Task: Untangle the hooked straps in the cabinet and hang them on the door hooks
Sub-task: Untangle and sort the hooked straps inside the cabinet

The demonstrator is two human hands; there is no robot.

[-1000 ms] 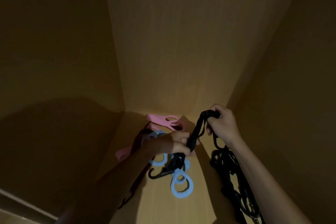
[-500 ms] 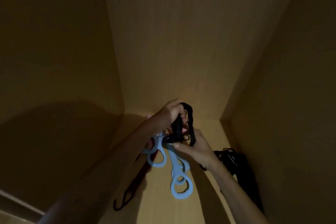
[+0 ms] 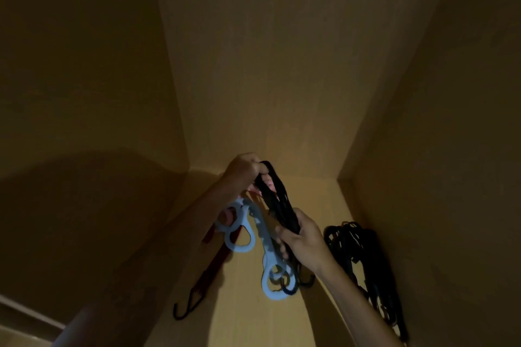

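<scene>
Inside a dim wooden cabinet I hold a folded black strap [image 3: 277,200] up above the floor. My left hand [image 3: 244,170] grips its top bend, and my right hand [image 3: 303,239] is closed on it lower down. Its black hooks [image 3: 290,282] dangle below my right hand. A dark red strap [image 3: 214,265] with a black end hook [image 3: 183,310] lies on the cabinet floor at the left. A pile of tangled black straps [image 3: 363,262] sits against the right wall.
Light blue plastic hangers with ring ends [image 3: 253,236] lie on the cabinet floor [image 3: 248,318] under my hands. The back wall [image 3: 267,79] and the side walls close in the space. No door hooks are in view.
My left hand moved up to the strap's top bend and my right hand dropped lower on it, near the middle. The pink hanger at the back is hidden now.
</scene>
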